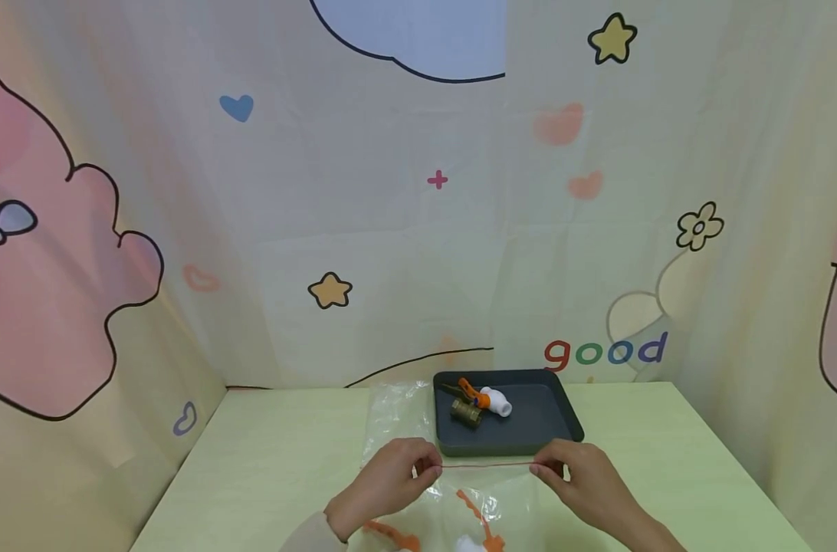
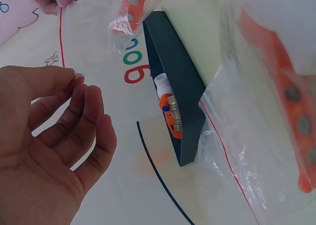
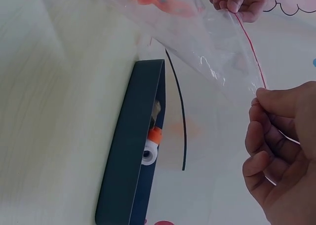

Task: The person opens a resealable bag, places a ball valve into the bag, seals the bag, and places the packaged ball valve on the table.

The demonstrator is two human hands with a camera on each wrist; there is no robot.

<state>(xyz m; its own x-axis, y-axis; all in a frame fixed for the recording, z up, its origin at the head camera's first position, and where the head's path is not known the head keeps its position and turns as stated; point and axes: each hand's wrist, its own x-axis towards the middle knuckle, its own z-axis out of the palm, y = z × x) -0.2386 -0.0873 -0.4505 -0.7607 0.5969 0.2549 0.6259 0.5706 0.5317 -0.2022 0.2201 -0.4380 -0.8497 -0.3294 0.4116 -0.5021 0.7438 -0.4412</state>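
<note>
While left hand (image 1: 398, 479) and right hand (image 1: 584, 479), apart, pinch opposite ends of red strip (image 1: 487, 465) on clear bag (image 1: 518, 502), near side of dark tray (image 1: 539, 414): even, level tension should keep strip straight.

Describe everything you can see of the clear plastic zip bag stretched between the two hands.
The zip bag is thin, clear, shiny plastic, lightly wrinkled, with a narrow red line along its top. The left hand pinches one end of that line and the right hand the other, drawing it nearly straight. The bag hangs below, on the near side of the dark tray. Through it shows an orange-handled white valve, partly out of frame. Whether the bag is sealed cannot be told.
</note>
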